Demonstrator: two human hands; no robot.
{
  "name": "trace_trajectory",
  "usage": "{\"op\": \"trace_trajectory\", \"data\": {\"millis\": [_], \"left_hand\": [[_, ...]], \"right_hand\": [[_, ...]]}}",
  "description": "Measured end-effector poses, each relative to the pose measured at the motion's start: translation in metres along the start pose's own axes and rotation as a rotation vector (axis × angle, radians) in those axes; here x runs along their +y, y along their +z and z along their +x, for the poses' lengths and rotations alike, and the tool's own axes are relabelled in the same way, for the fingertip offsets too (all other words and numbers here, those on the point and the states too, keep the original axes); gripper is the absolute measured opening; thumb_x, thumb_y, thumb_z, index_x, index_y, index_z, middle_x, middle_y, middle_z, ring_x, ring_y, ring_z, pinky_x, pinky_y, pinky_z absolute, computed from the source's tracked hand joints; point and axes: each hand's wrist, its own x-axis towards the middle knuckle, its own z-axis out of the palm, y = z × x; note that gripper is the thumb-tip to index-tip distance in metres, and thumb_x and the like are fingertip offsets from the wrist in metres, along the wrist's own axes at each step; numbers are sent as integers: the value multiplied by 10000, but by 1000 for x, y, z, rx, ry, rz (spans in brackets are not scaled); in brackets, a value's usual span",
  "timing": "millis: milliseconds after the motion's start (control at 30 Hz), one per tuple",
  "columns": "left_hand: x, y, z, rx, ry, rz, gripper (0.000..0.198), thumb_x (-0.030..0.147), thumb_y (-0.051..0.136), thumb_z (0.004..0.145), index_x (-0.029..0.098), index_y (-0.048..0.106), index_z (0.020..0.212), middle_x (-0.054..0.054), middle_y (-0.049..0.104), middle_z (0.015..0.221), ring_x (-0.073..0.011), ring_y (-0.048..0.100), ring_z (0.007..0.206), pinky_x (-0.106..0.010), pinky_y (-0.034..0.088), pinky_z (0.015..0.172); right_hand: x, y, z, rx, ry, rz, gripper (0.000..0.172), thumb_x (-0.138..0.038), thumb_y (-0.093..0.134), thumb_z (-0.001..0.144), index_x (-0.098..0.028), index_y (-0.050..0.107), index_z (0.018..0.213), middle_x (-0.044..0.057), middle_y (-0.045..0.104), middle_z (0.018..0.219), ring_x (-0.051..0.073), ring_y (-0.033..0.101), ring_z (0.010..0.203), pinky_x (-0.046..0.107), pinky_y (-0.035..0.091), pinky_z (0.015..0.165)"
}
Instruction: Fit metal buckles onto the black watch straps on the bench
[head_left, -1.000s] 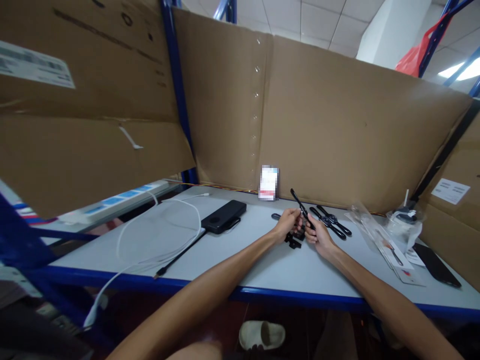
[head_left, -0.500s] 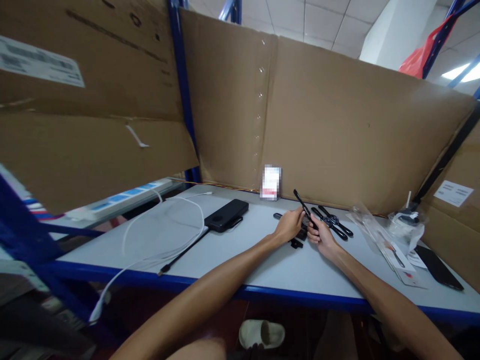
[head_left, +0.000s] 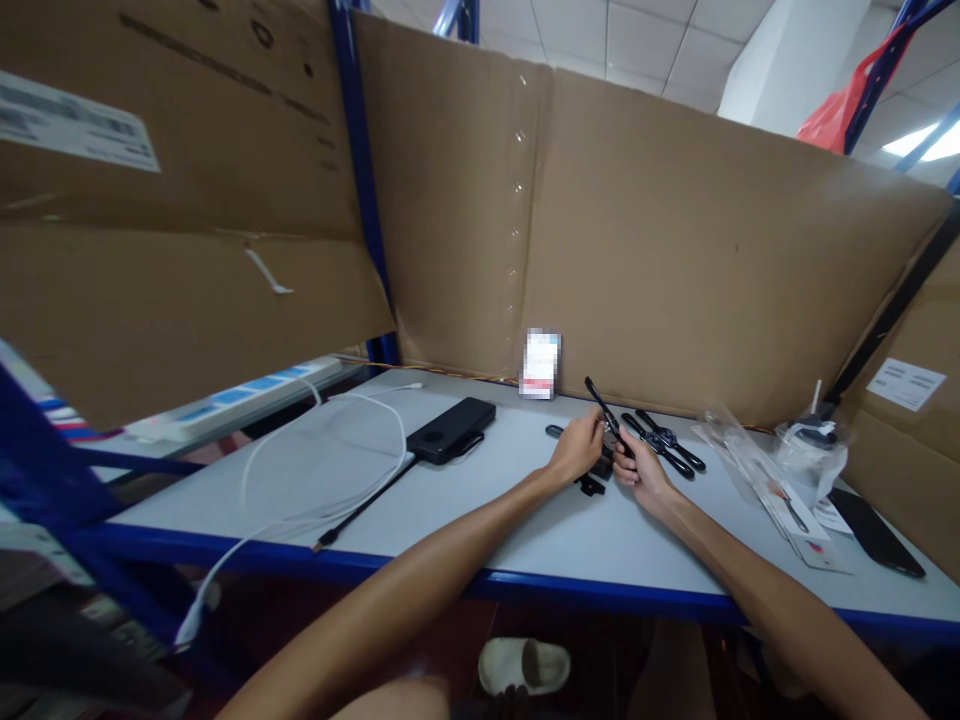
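My right hand point(head_left: 637, 468) is closed round the lower end of a slim black stick-like object point(head_left: 595, 390). The object slants up and to the left, its far tip above the tabletop. My left hand point(head_left: 579, 448) is beside it, fingers pinched together at about the object's middle; what lies between those fingertips is hidden. Under and between the hands are small black parts point(head_left: 591, 486), partly covered. A small dark oval piece point(head_left: 553, 431) lies just left of my left hand. Several black long-handled pieces point(head_left: 660, 440) lie to the right of my right hand.
A lit phone point(head_left: 541, 365) leans against the cardboard back wall. At left lie a black power bank point(head_left: 451, 430), a looped white cable point(head_left: 324, 515) and a power strip point(head_left: 236, 398). Clear packaging point(head_left: 776, 510), a bagged cup point(head_left: 814, 450) and a dark phone point(head_left: 877, 533) are at right.
The fingertips of my left hand have shifted slightly by the black object. My right hand keeps its hold; the whole view has moved very slightly.
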Motion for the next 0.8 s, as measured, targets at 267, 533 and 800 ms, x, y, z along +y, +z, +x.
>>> {"op": "trace_trajectory", "data": {"millis": [267, 533, 800], "left_hand": [[-3, -5, -3, -60, 159, 350, 115, 246, 512, 932, 205, 610, 976, -52, 669, 747, -208, 613, 690, -278, 367, 651], [0, 2, 5, -181, -406, -532, 316, 354, 405, 967, 193, 497, 711, 19, 488, 540, -110, 449, 447, -231, 359, 503], [-3, 3, 5, -31, -231, -358, 43, 174, 496, 835, 209, 470, 837, 35, 562, 640, -99, 525, 453, -182, 334, 407]], "right_hand": [[-3, 1, 0, 8, 29, 16, 481, -589, 675, 852, -217, 415, 693, -126, 248, 430, 46, 138, 361, 191, 140, 353], [1, 2, 1, -30, -2, -44, 512, -620, 728, 783, -209, 437, 690, -127, 266, 440, 36, 161, 358, 188, 130, 355], [2, 1, 1, -10, -7, -38, 495, -606, 720, 795, -212, 434, 704, -125, 272, 453, 39, 179, 363, 190, 126, 361]]}}
